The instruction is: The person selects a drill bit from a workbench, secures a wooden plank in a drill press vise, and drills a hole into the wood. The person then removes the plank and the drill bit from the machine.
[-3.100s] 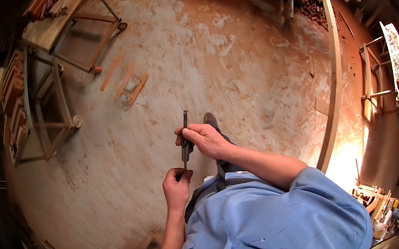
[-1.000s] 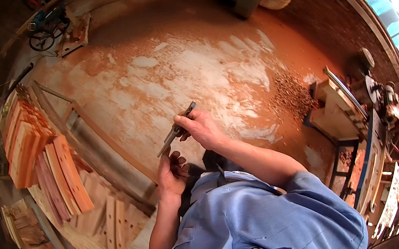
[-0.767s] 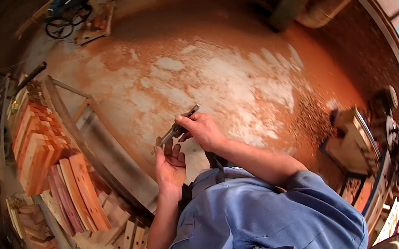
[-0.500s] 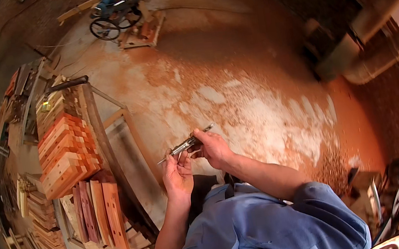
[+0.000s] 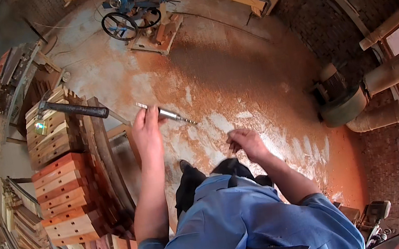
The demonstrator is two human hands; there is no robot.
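Note:
My left hand [image 5: 147,132] is closed on a slim silver drill bit [image 5: 171,114], gripping it between thumb and fingers. Its spiral tip points right, slightly toward me, and its other end sticks out past the fingertips on the far left. My right hand [image 5: 247,144] is apart from the bit, lower and to the right. Its fingers are curled in, and what they hold, if anything, is hidden. Left of my left hand, a black-handled hammer [image 5: 74,109] lies on a stack of wooden blocks [image 5: 62,180] with holes cut in them.
At the far side stands a blue machine [image 5: 125,0] with black handwheels. A blower [image 5: 339,102] with thick ducts is at the right wall. Sawdust covers the floor [image 5: 234,82]. More stacked wood [image 5: 30,240] fills the left side, and assorted tools [image 5: 376,216] lie at the lower right.
Both hands were at the drill bit; my right hand has let go and moved right. My left hand has carried the bit up and left, its spiral tip now pointing right. The view has shifted.

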